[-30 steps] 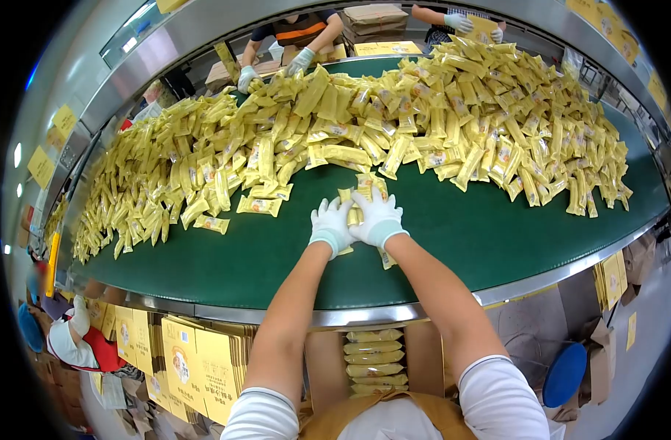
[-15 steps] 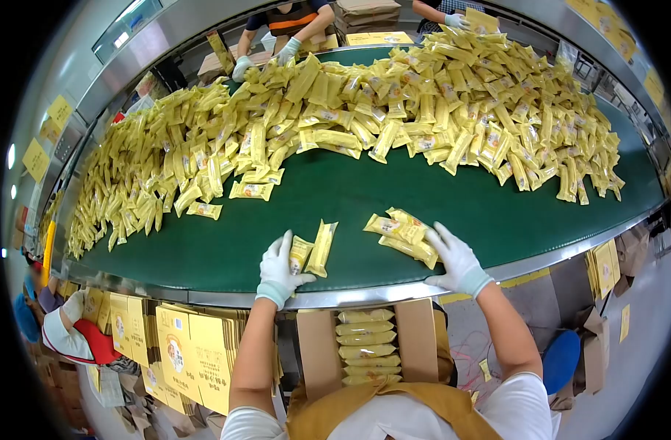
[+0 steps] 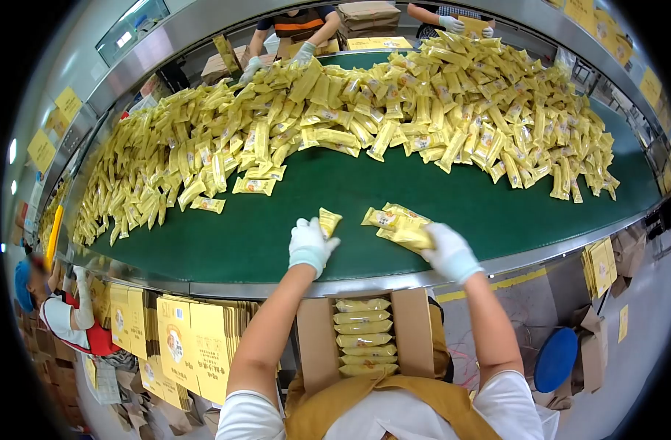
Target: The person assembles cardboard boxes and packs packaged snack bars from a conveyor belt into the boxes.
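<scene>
My left hand (image 3: 312, 244), in a white glove, is closed round a yellow snack packet (image 3: 330, 221); its upper end sticks out past the fingers. How many packets lie under that hand I cannot tell. On the right, my gloved right hand (image 3: 450, 251) grips the near end of a small bunch of yellow snack packets (image 3: 396, 224) on the green belt (image 3: 321, 183). Below the belt's edge, a cardboard box (image 3: 412, 330) with raised flaps stands against my apron. Inside it lies a row of several yellow packets (image 3: 363, 328).
A big heap of yellow packets (image 3: 394, 103) covers the far side of the belt. The metal rim (image 3: 365, 286) runs between belt and box. Flat yellow cartons (image 3: 189, 345) stand at left, a blue stool (image 3: 556, 359) at right. Co-workers' gloved hands (image 3: 304, 54) are across the belt.
My left hand has moved right and slightly away from me, closing over the packets there. My right hand has closed on its bunch. At left, a co-worker in a blue cap has come further into view.
</scene>
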